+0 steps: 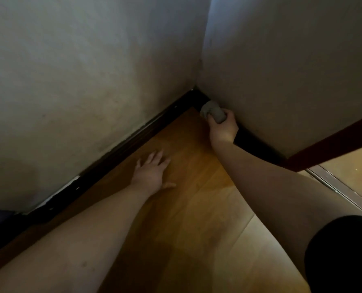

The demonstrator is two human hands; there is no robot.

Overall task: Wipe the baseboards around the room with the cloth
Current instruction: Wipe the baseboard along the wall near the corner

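Nearest the camera, both bare forearms reach toward the room corner: the left hand lies flat on the wood floor short of the corner, fingers spread and holding nothing, apparently as a brace. Just right of the corner, the right hand grips the bunched grey cloth, fingers curled round it, against the dark baseboard. Judgement: cloth is light, soft and compliant, so a whole-wad grip should keep it from unfolding; baseboard is rigid and takes firm pressure.
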